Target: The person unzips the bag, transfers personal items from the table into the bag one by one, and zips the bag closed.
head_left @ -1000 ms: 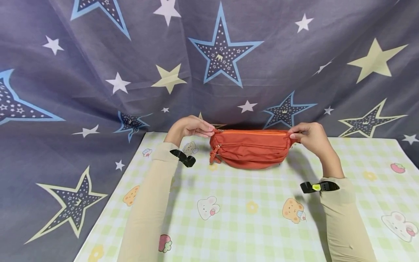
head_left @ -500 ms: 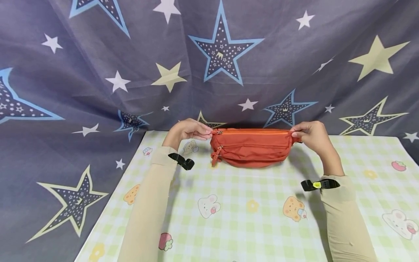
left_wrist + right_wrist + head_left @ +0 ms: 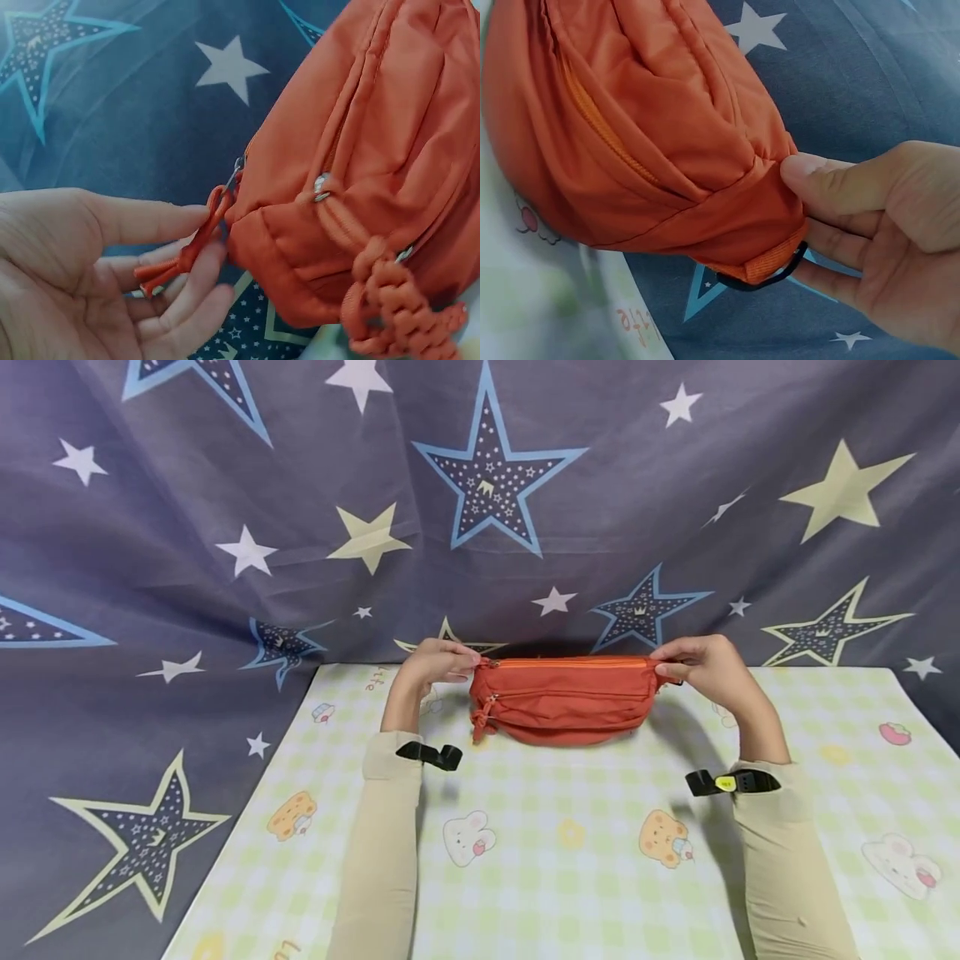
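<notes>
An orange-red waist bag (image 3: pixel 566 697) stands at the back of the table, its top zipper running along the upper edge. At its left end my left hand (image 3: pixel 438 662) pinches the top zipper's cord pull (image 3: pixel 196 244) between thumb and fingers, seen close in the left wrist view. My right hand (image 3: pixel 697 664) grips the bag's right end, thumb on the near side, in the right wrist view next to a black buckle ring (image 3: pixel 761 281). A braided cord (image 3: pixel 405 304) hangs from the front pocket's zipper.
A green-and-white checked tablecloth (image 3: pixel 525 877) with cartoon prints covers the table. Right behind the bag hangs a dark star-patterned cloth (image 3: pixel 480 585), which also runs down the table's left side.
My left wrist and forearm have swung to the right, with the fingers at the bag's left end. The right hand keeps its grip. The head view has shifted slightly.
</notes>
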Motion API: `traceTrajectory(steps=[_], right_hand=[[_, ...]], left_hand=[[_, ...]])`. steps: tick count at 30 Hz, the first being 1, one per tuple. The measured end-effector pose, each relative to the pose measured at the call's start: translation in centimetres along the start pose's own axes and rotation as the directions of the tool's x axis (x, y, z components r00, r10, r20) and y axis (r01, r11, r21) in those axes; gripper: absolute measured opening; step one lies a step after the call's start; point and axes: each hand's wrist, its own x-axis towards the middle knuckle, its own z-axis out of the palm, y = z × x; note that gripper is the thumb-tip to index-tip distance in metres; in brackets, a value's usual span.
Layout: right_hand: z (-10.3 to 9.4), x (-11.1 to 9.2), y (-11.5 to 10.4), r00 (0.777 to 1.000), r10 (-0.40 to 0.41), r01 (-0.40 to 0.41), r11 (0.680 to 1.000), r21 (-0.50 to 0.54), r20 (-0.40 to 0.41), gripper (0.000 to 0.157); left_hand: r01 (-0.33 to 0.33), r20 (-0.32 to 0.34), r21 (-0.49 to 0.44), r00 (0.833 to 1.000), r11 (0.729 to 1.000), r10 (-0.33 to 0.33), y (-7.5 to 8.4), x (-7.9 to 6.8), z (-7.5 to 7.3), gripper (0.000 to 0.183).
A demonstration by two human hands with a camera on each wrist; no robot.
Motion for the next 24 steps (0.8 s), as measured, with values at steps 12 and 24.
traceTrajectory(steps=[12,24], right_hand=[[-1.9,-0.9,-1.1,0.969,0.237,-0.229,0.967,-0.108,0.073,0.057],[-1.8,-0.9,-0.9,0.880,0.376,-0.394,0.919,0.006,0.289,0.070]], left_hand=[[0.016,-0.155,-0.068,0.987,0.998,-0.026,-2.1,-1.2,2.1,0.054],[0.068,-0.105,-0.103,0.991,0.992,-0.079,-2.5,-1.9,1.7,0.049]])
